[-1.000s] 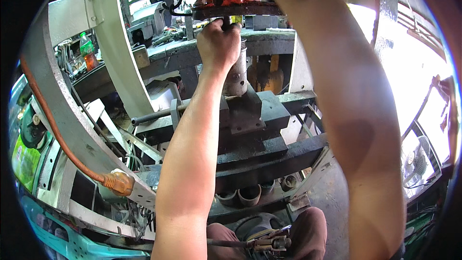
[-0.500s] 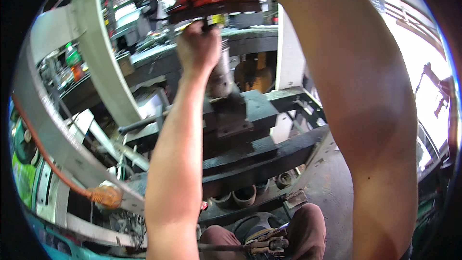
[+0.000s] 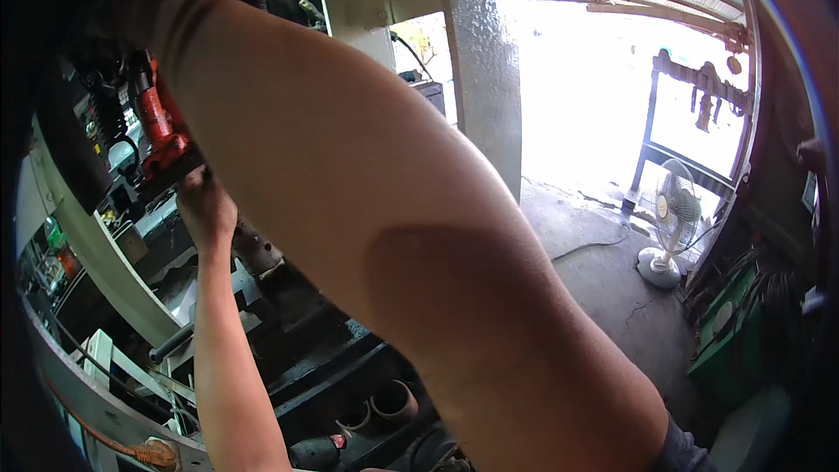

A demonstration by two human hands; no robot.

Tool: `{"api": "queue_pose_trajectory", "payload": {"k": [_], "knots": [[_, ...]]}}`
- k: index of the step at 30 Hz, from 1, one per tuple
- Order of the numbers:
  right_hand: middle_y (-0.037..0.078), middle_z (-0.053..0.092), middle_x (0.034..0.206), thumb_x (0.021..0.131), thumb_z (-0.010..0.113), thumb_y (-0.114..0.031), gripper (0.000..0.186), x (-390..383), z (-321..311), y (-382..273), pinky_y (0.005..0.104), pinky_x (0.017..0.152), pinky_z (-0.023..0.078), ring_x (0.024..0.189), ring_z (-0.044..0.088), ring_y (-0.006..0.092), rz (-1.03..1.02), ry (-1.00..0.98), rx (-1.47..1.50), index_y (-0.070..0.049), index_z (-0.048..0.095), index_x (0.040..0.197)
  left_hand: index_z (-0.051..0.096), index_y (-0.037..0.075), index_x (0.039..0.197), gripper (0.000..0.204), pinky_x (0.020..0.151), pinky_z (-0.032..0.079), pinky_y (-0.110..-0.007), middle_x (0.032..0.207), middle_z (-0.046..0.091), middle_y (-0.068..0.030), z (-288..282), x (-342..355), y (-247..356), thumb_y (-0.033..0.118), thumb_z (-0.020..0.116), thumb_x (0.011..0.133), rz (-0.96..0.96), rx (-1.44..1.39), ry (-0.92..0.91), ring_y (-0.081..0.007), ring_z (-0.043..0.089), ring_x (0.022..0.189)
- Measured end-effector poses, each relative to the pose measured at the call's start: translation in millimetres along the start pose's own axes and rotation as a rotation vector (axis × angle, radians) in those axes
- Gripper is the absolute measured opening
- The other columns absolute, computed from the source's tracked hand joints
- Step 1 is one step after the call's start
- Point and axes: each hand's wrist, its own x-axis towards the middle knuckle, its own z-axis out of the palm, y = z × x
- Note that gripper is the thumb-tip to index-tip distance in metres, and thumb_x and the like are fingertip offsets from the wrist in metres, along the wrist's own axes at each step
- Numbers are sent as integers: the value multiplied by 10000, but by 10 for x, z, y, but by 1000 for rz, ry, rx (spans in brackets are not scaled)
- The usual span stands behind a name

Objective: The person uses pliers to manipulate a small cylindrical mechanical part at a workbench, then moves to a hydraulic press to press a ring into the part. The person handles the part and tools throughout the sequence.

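**Kid:** What is my left hand doing?

**Me:** I see my left hand up under the red machine part. The fingers are curled tight on something at its bottom edge. I cannot tell just what they grip. A grey metal cylinder sits just below the hand, touching the wrist side.

**Kid:** And my right hand?

**Me:** My right arm goes across most of the view, up to the top left corner. The hand itself is lost in the dark there, so I cannot tell if it is wide or closed.

**Kid:** What else is around?

**Me:** Short pipe pieces lie low down, under the dark machine frame. An orange hose runs along the bottom left. A grey post stands behind my arm. Far right, a white fan stands on the concrete floor, near a green box.
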Motion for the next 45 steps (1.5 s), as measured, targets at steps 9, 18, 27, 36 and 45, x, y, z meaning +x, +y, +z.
{"api": "queue_pose_trajectory", "payload": {"k": [9,18,27,36,45], "knots": [[195,763,788,929,707,-205,190,-83,-51,-92,409,756,639,760,790,297,-89,-134,-184,-56,798,853,725,-47,959,478,787,563,-486,999,767,-257,-18,4,-174,400,580,1045,34,109,-21,-418,750,950],[167,793,861,933,685,-196,192,6,-27,-77,402,737,625,837,801,280,-35,-149,-155,-60,816,899,697,3,1019,274,783,626,-467,964,741,-220,8,68,-365,268,705,951,444,860,-40,-421,751,919],[138,822,933,938,663,-188,210,168,-67,-97,395,718,610,914,812,264,-412,-391,-865,-65,833,946,771,8,1090,393,947,534,-489,1059,770,-253,-88,-31,274,359,665,949,121,68,26,-462,713,1031],[116,834,1025,928,664,-200,228,-177,-263,-292,419,765,622,979,810,284,-286,-255,-577,-97,855,999,778,42,971,241,842,573,-448,949,781,-205,-198,-114,737,270,752,898,-93,-100,20,-394,763,935],[112,820,940,961,663,-180,164,-77,-702,223,426,813,618,941,792,303,-699,2,-462,-87,797,976,783,4,933,310,797,539,-405,842,766,-202,-175,-64,749,311,746,909,-141,-25,-30,-307,743,789]]}}
